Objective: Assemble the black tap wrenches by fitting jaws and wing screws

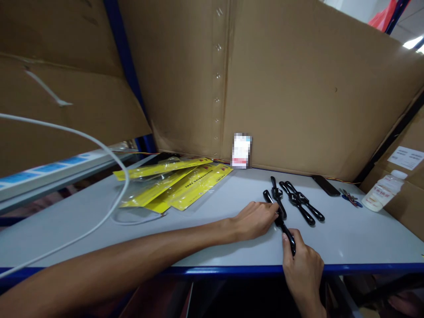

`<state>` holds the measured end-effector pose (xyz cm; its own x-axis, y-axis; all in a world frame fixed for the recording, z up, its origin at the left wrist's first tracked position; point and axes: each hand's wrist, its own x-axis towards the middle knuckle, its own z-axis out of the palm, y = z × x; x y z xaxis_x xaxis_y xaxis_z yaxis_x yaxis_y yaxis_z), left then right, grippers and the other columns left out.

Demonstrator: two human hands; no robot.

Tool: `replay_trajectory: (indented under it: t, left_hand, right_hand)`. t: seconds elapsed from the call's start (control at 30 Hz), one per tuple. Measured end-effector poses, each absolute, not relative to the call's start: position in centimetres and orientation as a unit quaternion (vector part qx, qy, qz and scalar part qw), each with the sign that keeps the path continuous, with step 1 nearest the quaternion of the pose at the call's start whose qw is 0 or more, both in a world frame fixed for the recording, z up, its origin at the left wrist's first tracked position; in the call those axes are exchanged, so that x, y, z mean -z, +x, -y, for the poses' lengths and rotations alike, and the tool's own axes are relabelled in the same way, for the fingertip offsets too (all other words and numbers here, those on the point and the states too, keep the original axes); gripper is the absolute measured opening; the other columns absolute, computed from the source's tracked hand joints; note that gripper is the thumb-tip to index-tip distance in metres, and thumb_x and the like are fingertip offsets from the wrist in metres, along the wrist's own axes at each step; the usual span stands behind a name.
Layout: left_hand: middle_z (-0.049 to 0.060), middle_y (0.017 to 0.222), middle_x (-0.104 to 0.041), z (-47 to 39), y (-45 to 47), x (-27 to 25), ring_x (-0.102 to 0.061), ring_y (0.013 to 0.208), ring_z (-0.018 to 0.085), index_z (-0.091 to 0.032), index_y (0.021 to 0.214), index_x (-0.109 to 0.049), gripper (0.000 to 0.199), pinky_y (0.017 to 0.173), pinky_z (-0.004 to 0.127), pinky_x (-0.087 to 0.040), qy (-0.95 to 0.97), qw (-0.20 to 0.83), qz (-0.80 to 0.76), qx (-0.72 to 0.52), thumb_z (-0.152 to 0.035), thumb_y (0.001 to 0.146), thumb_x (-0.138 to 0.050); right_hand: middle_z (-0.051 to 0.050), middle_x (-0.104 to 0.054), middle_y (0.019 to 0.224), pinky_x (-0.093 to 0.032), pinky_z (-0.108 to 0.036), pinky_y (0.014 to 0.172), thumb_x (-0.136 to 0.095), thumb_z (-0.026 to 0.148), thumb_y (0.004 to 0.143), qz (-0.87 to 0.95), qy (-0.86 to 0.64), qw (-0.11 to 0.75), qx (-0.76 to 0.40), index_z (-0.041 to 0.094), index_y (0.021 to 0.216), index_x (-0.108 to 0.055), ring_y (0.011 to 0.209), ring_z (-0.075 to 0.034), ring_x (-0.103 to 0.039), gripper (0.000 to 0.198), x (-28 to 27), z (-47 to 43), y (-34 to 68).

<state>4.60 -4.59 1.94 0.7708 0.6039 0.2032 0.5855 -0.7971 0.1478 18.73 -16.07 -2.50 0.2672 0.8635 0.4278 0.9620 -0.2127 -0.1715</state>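
A black spokeshave (287,235) is held at a slant over the front part of the table. My right hand (303,269) is closed round its near handle. At the tool's middle, the fingers of my left hand (257,218) are pinched against the blade part; those fingertips are partly hidden. Just behind the held tool lies another spokeshave (277,191). Two more, a nearer spokeshave (296,202) and a farther spokeshave (306,202), lie side by side to the right.
Yellow-carded plastic packages (195,187) are piled on the grey tabletop (218,251) at left. A white cable (112,207) loops in front of them. A phone (241,151) leans on the cardboard wall (281,88). Rightward are a dark flat object (326,185), keys (351,198) and a bottle (382,192).
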Motion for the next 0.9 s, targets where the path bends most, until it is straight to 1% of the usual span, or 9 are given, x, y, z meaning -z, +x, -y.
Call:
replay_trajectory:
  t: [0.1,0.17,0.3,0.37,0.5,0.6,0.7,0.77,0.9]
  left_hand:
    - [0.009,0.091,-0.072,4.7,4.9,-1.9,-0.071,0.081,0.026,-0.019,0.103,-0.053,0.018,0.069,0.033,-0.051,0.92,0.083,-0.361,-0.128,-0.029,0.103,-0.037]
    - [0.009,0.092,-0.072,4.6,5.2,-2.0,-0.071,0.085,0.027,-0.019,0.1,-0.056,0.023,0.07,0.033,-0.051,0.902,0.112,-0.396,-0.126,-0.031,0.103,-0.037]
    - [0.009,0.095,-0.073,4.5,5.6,-2.4,-0.071,0.092,0.026,-0.019,0.088,-0.059,0.027,0.073,0.033,-0.051,0.871,0.182,-0.445,-0.096,-0.03,0.101,-0.038]
    - [0.009,0.095,-0.073,4.7,5.5,-2.4,-0.07,0.09,0.026,-0.019,0.089,-0.058,0.027,0.072,0.033,-0.051,0.873,0.18,-0.442,-0.095,-0.03,0.102,-0.037]
    - [0.012,0.099,-0.071,5.1,5.0,-2.2,-0.069,0.089,0.027,-0.017,0.107,-0.05,0.015,0.073,0.035,-0.052,0.922,0.071,-0.362,-0.118,-0.027,0.101,-0.04]
    - [0.013,0.097,-0.07,4.9,4.6,-2.0,-0.069,0.088,0.027,-0.017,0.106,-0.049,0.013,0.072,0.034,-0.051,0.945,0.032,-0.306,-0.109,-0.022,0.102,-0.039]
    - [0.012,0.093,-0.07,4.5,4.6,-1.9,-0.07,0.084,0.025,-0.017,0.103,-0.052,0.015,0.07,0.033,-0.05,0.945,0.044,-0.303,-0.113,-0.023,0.103,-0.039]
    - [0.011,0.092,-0.071,4.4,4.7,-1.9,-0.07,0.082,0.025,-0.018,0.1,-0.054,0.019,0.071,0.033,-0.05,0.933,0.066,-0.335,-0.119,-0.026,0.103,-0.038]
    - [0.01,0.093,-0.073,4.0,5.2,-1.8,-0.07,0.086,0.026,-0.019,0.089,-0.061,0.031,0.073,0.034,-0.051,0.89,0.163,-0.411,-0.112,-0.029,0.102,-0.035]
  right_hand:
    - [-0.004,-0.072,0.065,-0.03,-0.027,0.055,-0.045,0.034,0.101,0.596,-0.763,0.216,0.125,0.022,0.107,-0.07,0.058,-0.02,-0.066,0.028,2.7,16.1,18.8]
    - [-0.004,-0.072,0.065,-0.031,-0.027,0.056,-0.045,0.034,0.101,0.599,-0.757,0.226,0.131,0.022,0.107,-0.07,0.057,-0.02,-0.066,0.028,2.9,16.1,18.9]
    - [-0.004,-0.074,0.07,-0.032,-0.027,0.057,-0.045,0.035,0.101,0.602,-0.747,0.246,0.138,0.023,0.11,-0.071,0.058,-0.02,-0.067,0.029,3.1,16.2,18.8]
    - [-0.004,-0.074,0.07,-0.032,-0.027,0.057,-0.045,0.035,0.101,0.599,-0.75,0.244,0.136,0.023,0.11,-0.071,0.059,-0.02,-0.067,0.03,3.0,16.2,18.8]
    - [-0.004,-0.074,0.07,-0.033,-0.027,0.057,-0.045,0.034,0.101,0.588,-0.766,0.225,0.128,0.023,0.11,-0.071,0.061,-0.02,-0.068,0.03,2.7,16.1,18.6]
    - [-0.005,-0.074,0.069,-0.033,-0.027,0.056,-0.046,0.034,0.1,0.579,-0.776,0.216,0.125,0.023,0.109,-0.071,0.062,-0.021,-0.068,0.028,2.5,16.1,18.5]
    - [-0.004,-0.074,0.068,-0.033,-0.027,0.056,-0.047,0.033,0.1,0.58,-0.775,0.217,0.127,0.024,0.108,-0.071,0.061,-0.021,-0.068,0.027,2.6,16.1,18.5]
    - [-0.004,-0.074,0.068,-0.032,-0.027,0.056,-0.048,0.032,0.1,0.584,-0.768,0.227,0.13,0.024,0.108,-0.071,0.06,-0.022,-0.068,0.026,2.8,16.1,18.6]
    - [-0.003,-0.075,0.07,-0.033,-0.026,0.056,-0.052,0.032,0.099,0.596,-0.751,0.252,0.133,0.025,0.109,-0.072,0.059,-0.021,-0.068,0.024,3.0,16.1,18.8]
